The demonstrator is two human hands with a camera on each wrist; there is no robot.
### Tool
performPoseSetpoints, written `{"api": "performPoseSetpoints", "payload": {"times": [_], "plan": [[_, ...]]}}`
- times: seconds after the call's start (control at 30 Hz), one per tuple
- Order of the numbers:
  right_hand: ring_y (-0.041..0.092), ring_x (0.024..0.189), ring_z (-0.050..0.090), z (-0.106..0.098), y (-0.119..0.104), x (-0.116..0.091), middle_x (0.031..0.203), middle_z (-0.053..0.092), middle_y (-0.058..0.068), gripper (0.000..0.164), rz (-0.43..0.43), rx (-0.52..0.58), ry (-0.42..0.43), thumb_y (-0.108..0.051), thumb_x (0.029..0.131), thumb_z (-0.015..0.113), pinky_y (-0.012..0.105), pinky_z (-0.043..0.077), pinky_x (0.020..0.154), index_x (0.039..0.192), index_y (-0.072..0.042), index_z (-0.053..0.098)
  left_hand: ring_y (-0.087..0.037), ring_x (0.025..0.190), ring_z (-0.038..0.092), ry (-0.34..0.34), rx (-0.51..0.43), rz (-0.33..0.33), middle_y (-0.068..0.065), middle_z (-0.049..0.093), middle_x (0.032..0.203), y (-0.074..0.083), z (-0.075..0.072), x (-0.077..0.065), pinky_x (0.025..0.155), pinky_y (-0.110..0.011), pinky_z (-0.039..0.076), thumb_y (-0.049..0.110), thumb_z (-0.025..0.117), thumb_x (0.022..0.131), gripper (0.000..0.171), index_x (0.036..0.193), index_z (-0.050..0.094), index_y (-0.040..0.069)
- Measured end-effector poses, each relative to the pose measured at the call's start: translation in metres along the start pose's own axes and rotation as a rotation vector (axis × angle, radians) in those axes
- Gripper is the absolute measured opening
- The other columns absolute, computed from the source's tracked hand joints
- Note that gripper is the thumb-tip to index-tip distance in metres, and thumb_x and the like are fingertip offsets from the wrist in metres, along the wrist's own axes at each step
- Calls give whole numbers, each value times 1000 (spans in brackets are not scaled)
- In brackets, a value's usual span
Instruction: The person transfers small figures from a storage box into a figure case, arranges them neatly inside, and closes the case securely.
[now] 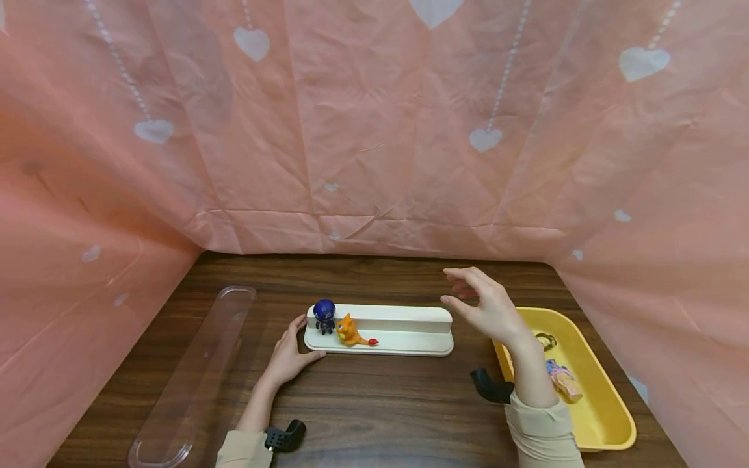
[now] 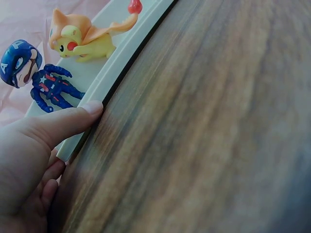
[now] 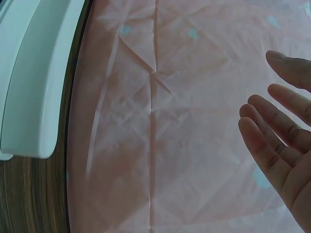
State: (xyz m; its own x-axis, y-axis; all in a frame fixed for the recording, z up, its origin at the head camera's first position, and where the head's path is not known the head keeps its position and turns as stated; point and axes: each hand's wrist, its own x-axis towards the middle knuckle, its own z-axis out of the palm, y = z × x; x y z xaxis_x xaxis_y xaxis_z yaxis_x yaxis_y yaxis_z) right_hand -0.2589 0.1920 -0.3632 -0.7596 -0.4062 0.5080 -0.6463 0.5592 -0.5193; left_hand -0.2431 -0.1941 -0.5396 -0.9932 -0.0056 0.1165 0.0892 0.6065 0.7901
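A white two-step display stand (image 1: pixel 404 342) lies on the table. My left hand (image 1: pixel 286 357) grips its left end, the thumb (image 2: pixel 73 121) along the front edge and the other fingers round the end. At that end stands a figurine (image 1: pixel 324 312) with a blue helmet and dark blue suit. Beside it on the lower step sits an orange-caped yellow toy figure (image 1: pixel 348 330), its tail red-tipped. My right hand (image 1: pixel 491 309) hovers beyond the stand's right end, fingers apart and slightly bent, holding nothing; the right wrist view shows its palm and spread fingertips.
At the right stands a yellow tray (image 1: pixel 608 403) holding a figure in pink and blue (image 1: pixel 563 379) and a small dark-and-gold item (image 1: pixel 547 341). A long clear plastic cover (image 1: pixel 193 370) lies at the left. Pink heart-patterned cloth (image 1: pixel 374 130) hangs round the table's back and sides.
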Motion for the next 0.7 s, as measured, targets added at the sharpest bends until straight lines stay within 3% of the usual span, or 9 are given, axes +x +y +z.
{"api": "performPoseSetpoints", "payload": {"times": [0.27,0.53,0.7], "plan": [[27,88,69,-12,11,-4,106,67,10,43,10,-42,70,-3,83,77,39,55,78,123,-3,63,-46,137,32,0,-1,4,-28,43,146,0,-1,0,110,-62,20,22,85,76,94,146,29,-5],[29,89,68,-30,20,-12,105,67,10,40,75,-85,95,-6,85,76,13,49,78,123,-3,63,-46,137,32,-3,-6,2,-28,43,146,1,-1,1,110,-61,21,23,85,76,94,146,29,-5],[29,88,67,-39,26,-17,106,66,12,41,78,-112,117,-3,84,75,8,45,76,123,-1,62,-46,136,33,-4,7,7,-28,43,145,1,-1,1,110,-62,22,23,85,76,94,146,29,-5]]}}
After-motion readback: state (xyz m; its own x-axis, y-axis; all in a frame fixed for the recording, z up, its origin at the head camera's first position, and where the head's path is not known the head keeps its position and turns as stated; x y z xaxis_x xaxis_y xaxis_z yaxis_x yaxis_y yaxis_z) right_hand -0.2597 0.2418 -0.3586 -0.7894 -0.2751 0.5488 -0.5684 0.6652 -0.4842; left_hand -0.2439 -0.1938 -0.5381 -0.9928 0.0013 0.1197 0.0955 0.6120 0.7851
